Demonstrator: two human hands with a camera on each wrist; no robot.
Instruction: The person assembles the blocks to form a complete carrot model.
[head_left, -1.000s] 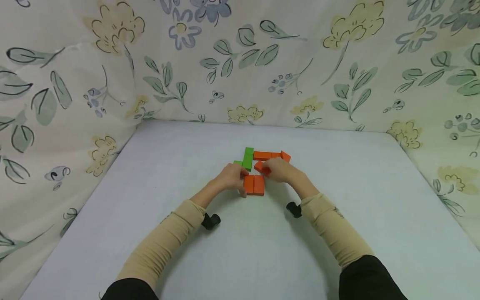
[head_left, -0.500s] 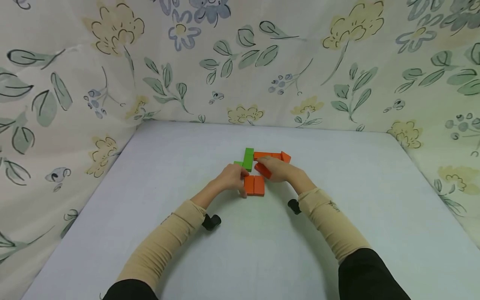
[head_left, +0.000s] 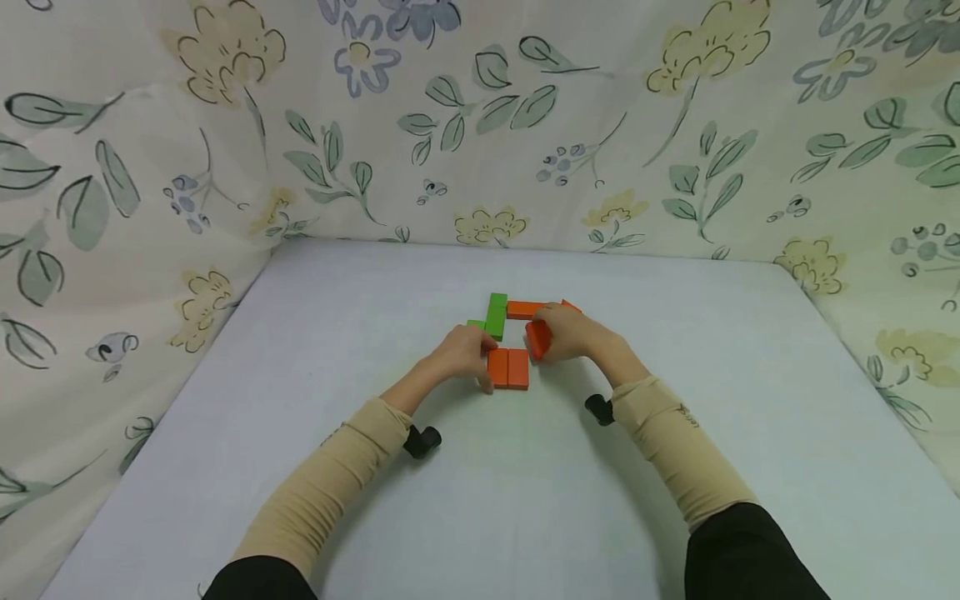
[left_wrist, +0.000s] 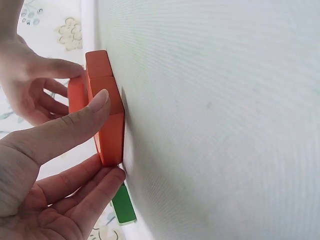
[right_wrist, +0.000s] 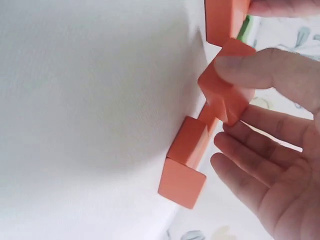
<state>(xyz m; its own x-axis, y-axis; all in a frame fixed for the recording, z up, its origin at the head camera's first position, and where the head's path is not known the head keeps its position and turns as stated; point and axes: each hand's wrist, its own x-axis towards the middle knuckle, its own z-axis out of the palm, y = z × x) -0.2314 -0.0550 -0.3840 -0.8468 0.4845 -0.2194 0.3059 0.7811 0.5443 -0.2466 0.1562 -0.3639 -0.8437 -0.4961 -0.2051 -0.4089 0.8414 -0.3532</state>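
Two orange blocks stand side by side near the table's middle. My left hand [head_left: 459,354] holds the left orange block [left_wrist: 111,135] of this pair, thumb on its near side and fingers at its outer end. Just right of the pair, my right hand [head_left: 573,335] pinches another orange block [right_wrist: 227,75] between thumb and fingers; it is tilted in the right wrist view. Behind the hands, an orange row [head_left: 523,310] runs right from an upright green strip [head_left: 497,317]. Its right end is partly hidden by my right hand.
A small green block [head_left: 476,323] peeks out behind my left hand. The white tabletop [head_left: 480,500] spreads around the blocks, with a floral cloth [head_left: 480,125] hanging behind it. Black wrist cameras [head_left: 422,443] sit under both sleeves.
My right hand has shifted slightly right with its orange block, which has turned and now stands further from the green strip. The left hand stays in place at the orange pair.
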